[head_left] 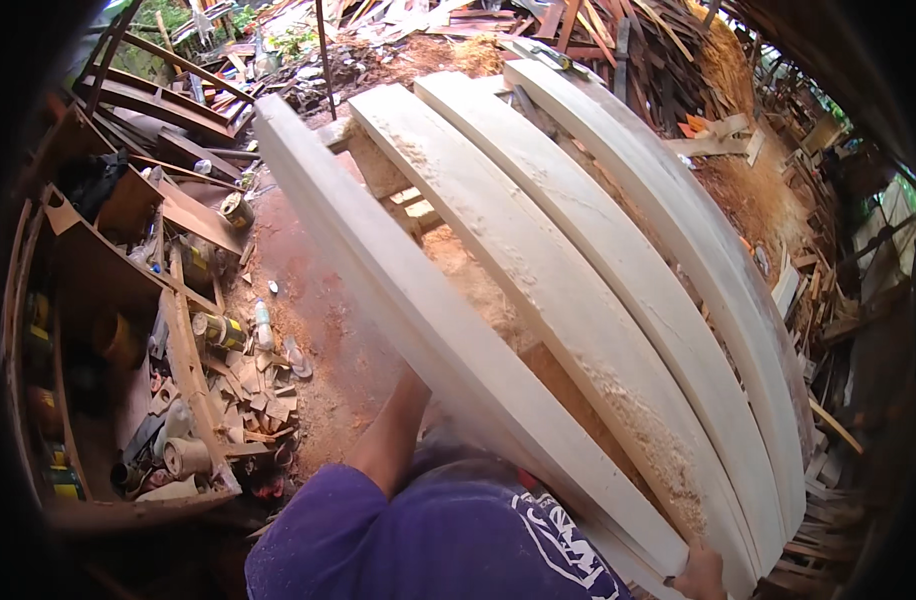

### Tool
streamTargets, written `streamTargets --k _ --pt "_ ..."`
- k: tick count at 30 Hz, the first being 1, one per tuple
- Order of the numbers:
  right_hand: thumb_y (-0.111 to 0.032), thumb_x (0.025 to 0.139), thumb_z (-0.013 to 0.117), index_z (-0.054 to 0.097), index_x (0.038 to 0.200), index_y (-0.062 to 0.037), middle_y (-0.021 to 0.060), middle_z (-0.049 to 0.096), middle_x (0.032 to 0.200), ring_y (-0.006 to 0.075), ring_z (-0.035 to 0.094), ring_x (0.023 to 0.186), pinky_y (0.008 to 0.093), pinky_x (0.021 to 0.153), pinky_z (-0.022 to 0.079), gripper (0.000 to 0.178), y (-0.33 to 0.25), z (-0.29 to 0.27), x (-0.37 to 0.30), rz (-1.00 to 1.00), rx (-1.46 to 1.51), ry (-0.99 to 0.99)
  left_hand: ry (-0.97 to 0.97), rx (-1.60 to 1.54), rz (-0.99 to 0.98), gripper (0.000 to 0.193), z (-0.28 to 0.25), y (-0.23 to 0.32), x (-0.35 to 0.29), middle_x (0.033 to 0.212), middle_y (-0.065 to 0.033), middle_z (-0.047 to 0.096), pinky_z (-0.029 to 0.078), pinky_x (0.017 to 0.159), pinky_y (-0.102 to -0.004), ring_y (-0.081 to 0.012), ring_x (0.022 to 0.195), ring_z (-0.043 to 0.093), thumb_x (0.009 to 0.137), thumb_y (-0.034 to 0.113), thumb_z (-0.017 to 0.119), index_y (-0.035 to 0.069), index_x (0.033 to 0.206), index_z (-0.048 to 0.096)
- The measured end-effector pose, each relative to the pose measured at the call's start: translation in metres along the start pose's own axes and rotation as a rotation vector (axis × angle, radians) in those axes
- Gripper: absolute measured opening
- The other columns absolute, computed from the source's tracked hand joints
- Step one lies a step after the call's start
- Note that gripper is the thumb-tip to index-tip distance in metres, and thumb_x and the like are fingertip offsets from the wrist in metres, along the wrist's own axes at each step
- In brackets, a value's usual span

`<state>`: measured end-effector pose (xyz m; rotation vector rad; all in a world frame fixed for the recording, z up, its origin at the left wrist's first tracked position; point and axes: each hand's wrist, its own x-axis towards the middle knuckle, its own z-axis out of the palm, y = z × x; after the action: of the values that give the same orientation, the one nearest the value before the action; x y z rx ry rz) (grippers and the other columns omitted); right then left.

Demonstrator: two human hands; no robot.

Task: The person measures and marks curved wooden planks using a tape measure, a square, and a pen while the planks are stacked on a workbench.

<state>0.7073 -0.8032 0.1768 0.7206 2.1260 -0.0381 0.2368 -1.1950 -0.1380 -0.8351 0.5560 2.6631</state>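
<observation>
Four long pale wooden boards lie side by side, slanting from the upper left to the lower right. At the lower right end, my right hand (700, 575) is closed on the edge of the nearest board (428, 330). My left forearm (393, 425) reaches under that same board, which hides the left hand and its fingers. Sawdust and shavings lie along the second board (538, 280). Beyond it are the third board (618, 260) and the farthest board (668, 190). Gaps between the boards show wooden supports beneath.
On the left stands a wooden shelf frame (188, 350) holding tins and scraps. A plastic bottle (263, 325) lies on the dusty ground near wood offcuts (263, 390). Piles of scrap wood (498, 25) and sawdust (753, 190) spread along the back and right.
</observation>
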Motion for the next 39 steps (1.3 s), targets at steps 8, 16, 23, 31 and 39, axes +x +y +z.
streamTargets --k 8,16,23,31,39 --pt "-0.024 0.075 0.075 0.059 0.117 -0.0022 0.0220 0.063 0.105 0.0462 0.065 0.091 0.0545 0.079 0.054 0.050 -0.060 0.025 0.003 -0.104 -0.023 0.407 -0.108 0.124 -0.098 0.058 0.085 0.039 0.097 0.140 -0.0149 0.061 0.041 0.114 -0.0446 -0.0288 0.131 0.056 0.110 0.045 0.038 0.001 0.143 0.055" --pt "-0.024 0.072 0.074 0.060 0.117 -0.0024 0.0235 0.062 0.105 0.0465 0.062 0.094 0.0567 0.083 0.051 0.052 -0.074 0.022 0.022 -0.154 0.118 0.446 0.071 0.307 0.083 0.058 0.083 0.041 0.102 0.140 -0.0143 0.062 0.040 0.115 -0.0429 -0.0277 0.131 0.056 0.110 0.046 0.038 0.001 0.143 0.055" --pt "-0.015 0.080 0.070 0.066 0.117 -0.0032 0.0182 0.068 0.099 0.0374 0.065 0.082 0.0487 0.070 0.053 0.039 -0.115 0.013 0.010 -0.069 -0.007 0.444 -0.242 0.736 0.501 0.062 0.137 0.132 0.058 0.141 -0.0163 0.057 0.041 0.112 -0.0391 -0.0253 0.131 0.053 0.109 0.046 0.044 0.000 0.152 0.043" --pt "0.004 0.063 0.067 0.055 0.130 -0.0016 0.0271 0.055 0.129 0.0495 0.055 0.116 0.0515 0.098 0.047 0.068 -0.129 0.032 0.036 0.133 0.337 0.561 -0.273 0.752 0.481 0.053 0.168 0.111 0.032 0.131 -0.0145 0.050 0.047 0.104 -0.0386 -0.0244 0.119 0.056 0.105 0.027 0.053 0.010 0.150 0.029" --pt "-0.003 0.056 0.074 0.060 0.105 -0.0065 0.0194 0.065 0.100 0.0454 0.063 0.099 0.0524 0.087 0.052 0.051 -0.100 0.053 0.043 0.175 0.299 0.341 -0.242 0.848 0.400 0.067 0.153 0.090 0.043 0.144 -0.0168 0.044 0.044 0.111 -0.0452 -0.0272 0.126 0.052 0.104 0.040 0.059 0.004 0.153 0.028"
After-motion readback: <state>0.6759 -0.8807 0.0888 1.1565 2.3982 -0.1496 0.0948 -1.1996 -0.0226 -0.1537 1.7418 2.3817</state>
